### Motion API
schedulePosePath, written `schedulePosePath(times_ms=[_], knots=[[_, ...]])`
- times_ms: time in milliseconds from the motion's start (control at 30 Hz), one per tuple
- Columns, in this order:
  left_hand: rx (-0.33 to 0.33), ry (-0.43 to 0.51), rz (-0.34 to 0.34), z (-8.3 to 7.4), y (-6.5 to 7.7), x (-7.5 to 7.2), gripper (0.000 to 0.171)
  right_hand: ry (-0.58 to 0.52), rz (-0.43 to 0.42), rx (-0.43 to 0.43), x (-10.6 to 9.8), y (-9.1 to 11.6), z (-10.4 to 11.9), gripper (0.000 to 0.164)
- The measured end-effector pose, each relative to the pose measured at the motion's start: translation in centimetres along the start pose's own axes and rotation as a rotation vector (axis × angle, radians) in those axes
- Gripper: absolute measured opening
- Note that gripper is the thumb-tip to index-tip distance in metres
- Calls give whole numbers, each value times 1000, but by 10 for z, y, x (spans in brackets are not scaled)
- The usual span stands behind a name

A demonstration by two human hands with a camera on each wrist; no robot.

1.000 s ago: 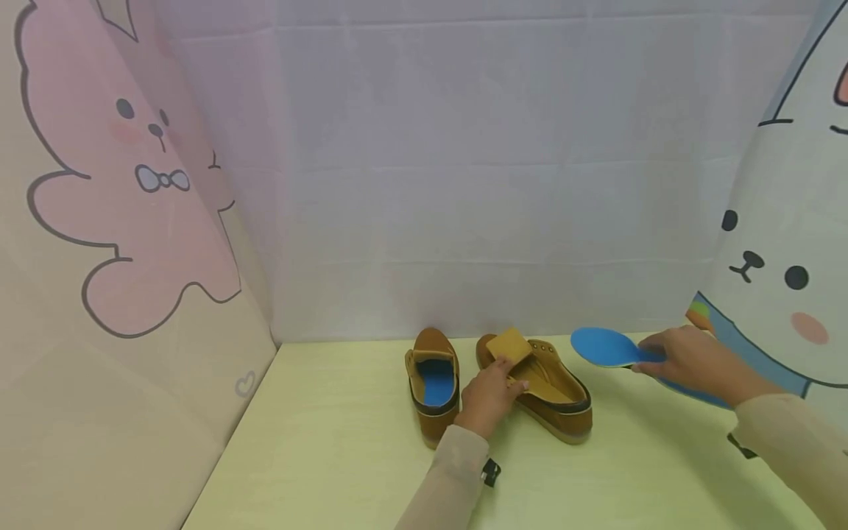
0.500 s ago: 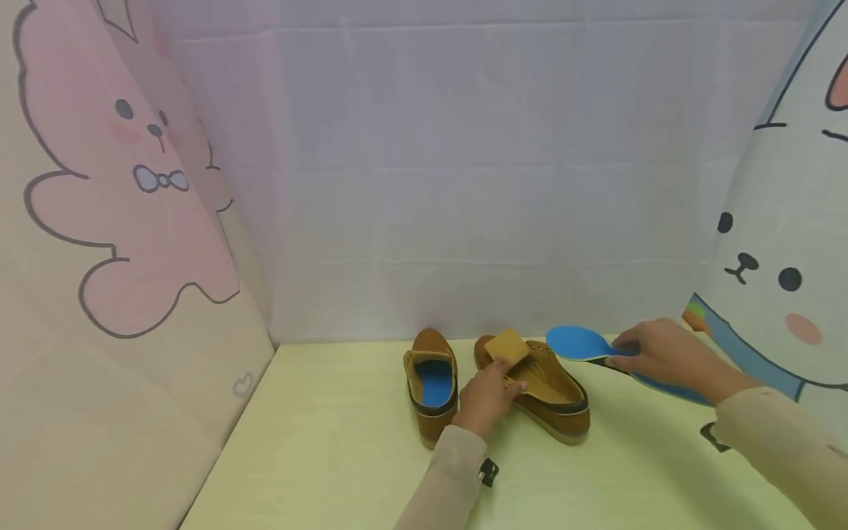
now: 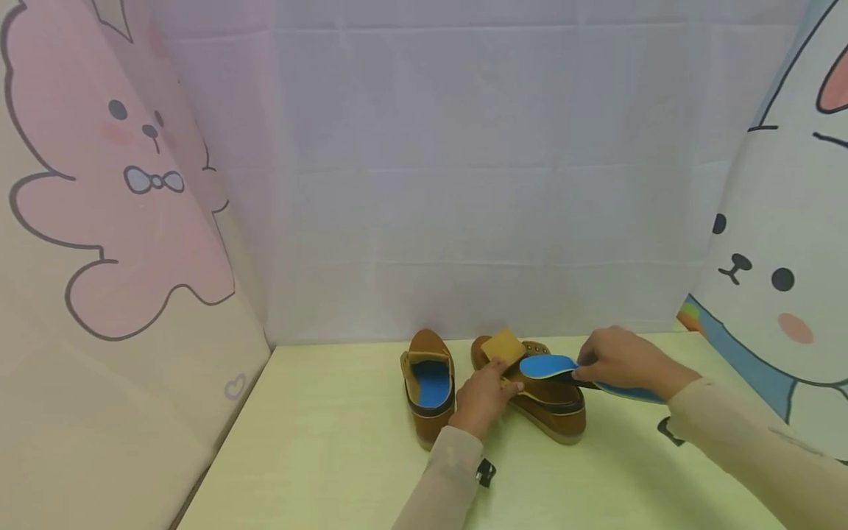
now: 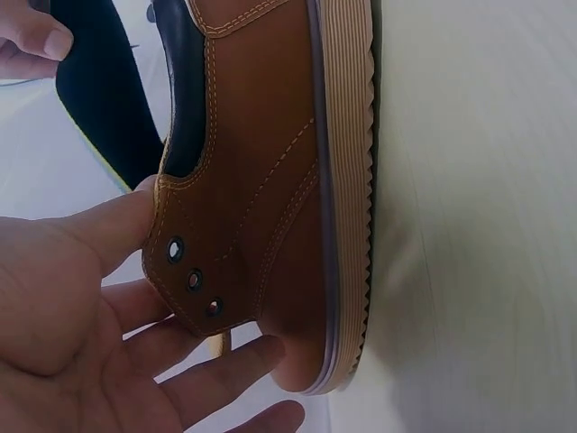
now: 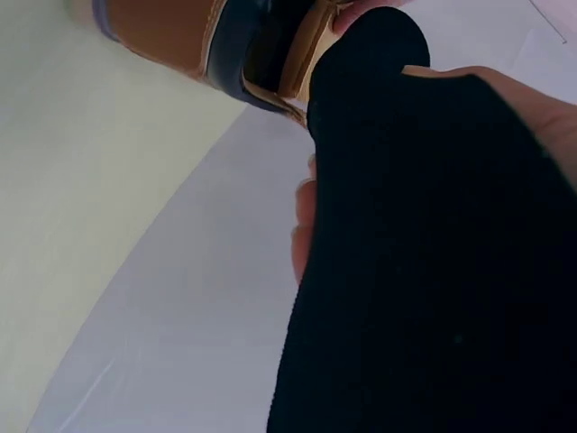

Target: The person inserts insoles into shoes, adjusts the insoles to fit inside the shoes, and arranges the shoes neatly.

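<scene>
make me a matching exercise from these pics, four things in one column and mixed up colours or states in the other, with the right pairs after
Things:
1. left hand
2. right hand
3. shoe farther left
4. tabletop

Colours and states:
A. pale yellow-green
B. holds an insole
C. brown outside, blue inside
D. touches the angled shoe

Right pairs: 1-D, 2-B, 3-C, 4-A

Insole [image 3: 547, 366]: midsection concealed by the right hand [image 3: 626, 361], head view; one end cropped by the bottom edge, right wrist view. Held shoe [image 4: 261, 153]: heel cropped at the top edge (toe interior also hidden), left wrist view.
</scene>
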State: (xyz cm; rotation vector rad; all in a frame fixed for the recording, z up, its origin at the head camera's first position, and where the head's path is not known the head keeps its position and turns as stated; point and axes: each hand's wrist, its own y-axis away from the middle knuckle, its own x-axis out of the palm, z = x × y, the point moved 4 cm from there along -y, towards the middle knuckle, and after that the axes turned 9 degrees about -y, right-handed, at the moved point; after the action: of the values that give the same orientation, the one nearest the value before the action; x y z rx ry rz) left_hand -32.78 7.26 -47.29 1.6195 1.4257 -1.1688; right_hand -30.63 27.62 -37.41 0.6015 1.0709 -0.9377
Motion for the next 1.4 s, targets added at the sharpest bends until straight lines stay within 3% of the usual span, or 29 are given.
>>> schedulePosePath(times_ms=[333,833,1400], knots=[[18,-5,3,0,0,-1,57,32,2,28,15,-14,11,12],[51,-8,7,1,1,-2,60,142,-50,124,37,-37,12,23],[45,-14,19,2,0,0,61,185,-109,140,57,-55,17,29]])
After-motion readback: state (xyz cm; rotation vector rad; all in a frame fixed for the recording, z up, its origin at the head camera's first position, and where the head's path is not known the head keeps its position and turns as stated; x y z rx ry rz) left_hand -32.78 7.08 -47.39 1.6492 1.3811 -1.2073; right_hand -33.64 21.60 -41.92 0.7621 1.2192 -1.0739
